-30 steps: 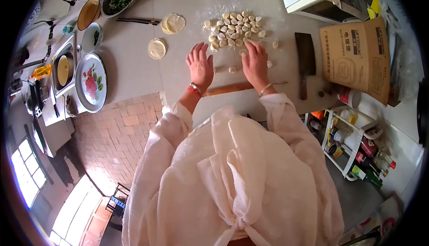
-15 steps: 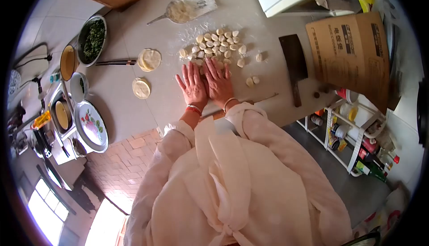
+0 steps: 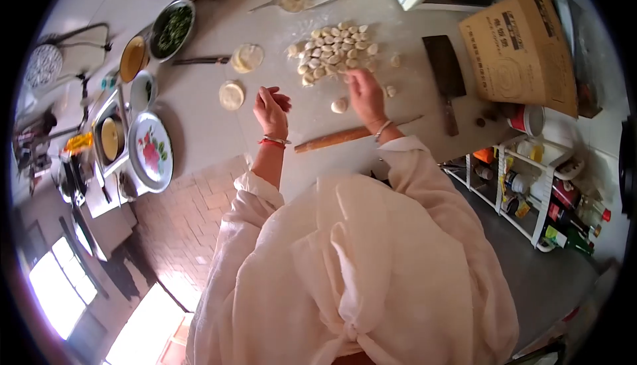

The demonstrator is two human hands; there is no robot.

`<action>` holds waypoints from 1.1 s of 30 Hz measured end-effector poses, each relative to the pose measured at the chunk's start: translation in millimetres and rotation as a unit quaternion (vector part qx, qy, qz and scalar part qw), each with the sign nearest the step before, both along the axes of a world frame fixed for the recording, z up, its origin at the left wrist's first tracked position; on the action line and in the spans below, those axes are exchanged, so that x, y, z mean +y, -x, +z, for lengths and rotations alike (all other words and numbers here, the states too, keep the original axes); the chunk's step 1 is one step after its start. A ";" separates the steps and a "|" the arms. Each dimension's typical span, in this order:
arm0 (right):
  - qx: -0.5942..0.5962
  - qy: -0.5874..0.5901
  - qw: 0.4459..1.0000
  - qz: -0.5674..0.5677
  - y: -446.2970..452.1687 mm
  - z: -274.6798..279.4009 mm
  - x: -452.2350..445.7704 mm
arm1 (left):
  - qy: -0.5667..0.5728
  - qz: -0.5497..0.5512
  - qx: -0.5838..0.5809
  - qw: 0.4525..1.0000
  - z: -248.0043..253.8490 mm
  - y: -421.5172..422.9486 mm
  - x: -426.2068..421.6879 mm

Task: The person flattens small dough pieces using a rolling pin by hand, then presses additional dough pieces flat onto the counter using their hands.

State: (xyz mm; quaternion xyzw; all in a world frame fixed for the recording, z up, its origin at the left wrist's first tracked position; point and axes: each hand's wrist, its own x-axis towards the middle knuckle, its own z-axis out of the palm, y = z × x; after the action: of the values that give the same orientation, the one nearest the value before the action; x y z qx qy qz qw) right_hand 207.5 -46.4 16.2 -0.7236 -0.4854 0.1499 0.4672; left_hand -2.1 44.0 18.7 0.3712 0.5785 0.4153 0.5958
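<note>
Dough piece now in view beside right hand

I see a bare stretch of counter to pass through between the left hand and the right hand, narrowed by one dough lump. The rolling pin bars my near side, the dough cluster my far side; rightward, the cleaver and cardboard box block me.

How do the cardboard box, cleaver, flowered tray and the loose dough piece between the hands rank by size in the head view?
Largest to smallest:
1. Cardboard box
2. Cleaver and flowered tray, too alike to rank
3. Loose dough piece
</note>
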 end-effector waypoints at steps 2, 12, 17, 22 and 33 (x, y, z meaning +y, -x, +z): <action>0.032 0.110 0.993 0.037 0.5 -3.3 -13.6 | 0.087 0.022 -0.037 0.995 -6.3 11.7 -1.1; 0.249 0.044 0.956 0.148 94.8 -12.6 -26.6 | 0.170 0.042 -0.098 0.980 -27.3 -22.6 -39.4; 0.064 -0.016 0.997 0.041 48.9 3.0 0.3 | 0.147 -0.109 -0.051 0.982 -19.6 -21.8 -29.2; -0.127 0.098 0.986 0.052 32.7 -3.0 4.2 | -0.281 -0.332 0.295 0.851 -24.7 -21.1 -38.4; -0.311 0.160 0.937 0.001 -49.5 -44.6 -78.5 | -0.539 -0.538 0.421 0.493 -49.8 -48.2 -45.7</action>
State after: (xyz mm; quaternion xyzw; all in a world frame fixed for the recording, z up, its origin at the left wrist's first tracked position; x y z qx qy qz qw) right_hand 257.0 -124.9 -28.4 -0.7991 -0.5764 -0.0064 0.1707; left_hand 46.1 -1.7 -31.1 0.9902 0.1122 0.0402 0.0731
